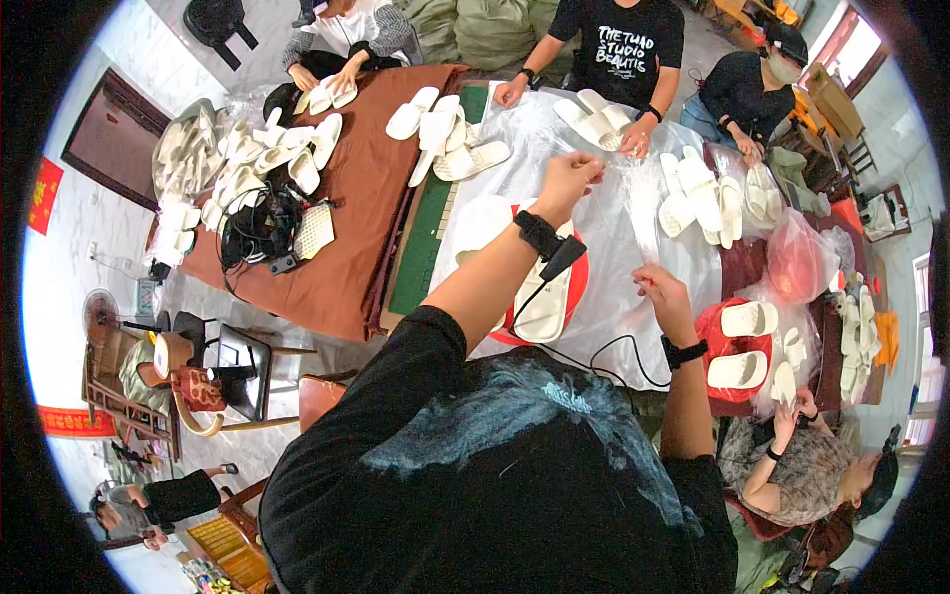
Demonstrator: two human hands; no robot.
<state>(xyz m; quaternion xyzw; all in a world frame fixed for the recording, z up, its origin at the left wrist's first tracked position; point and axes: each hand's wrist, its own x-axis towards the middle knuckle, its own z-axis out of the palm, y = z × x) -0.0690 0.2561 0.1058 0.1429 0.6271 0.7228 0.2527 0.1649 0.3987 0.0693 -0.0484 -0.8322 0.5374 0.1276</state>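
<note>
My left hand (571, 185) is raised over the middle of the table, its fingers drawn together. What its fingertips hold, if anything, I cannot make out. Lower and to the right, my right hand (664, 297) pinches what looks like thin clear plastic film (645, 218), which runs wrinkled up between the hands. Beneath my left forearm lies a red round piece (580, 282) bearing white slippers (542, 309), partly hidden by the arm. Both wrists wear black bands, and a cable runs from the left one.
White slippers (690, 193) lie in groups around the table. Across from me, a person's hand (634, 137) rests by another pair (595, 121). A brown-covered table (346, 228) at left carries slippers and a black cable bundle (259, 230). A red tray (727, 391) sits at right.
</note>
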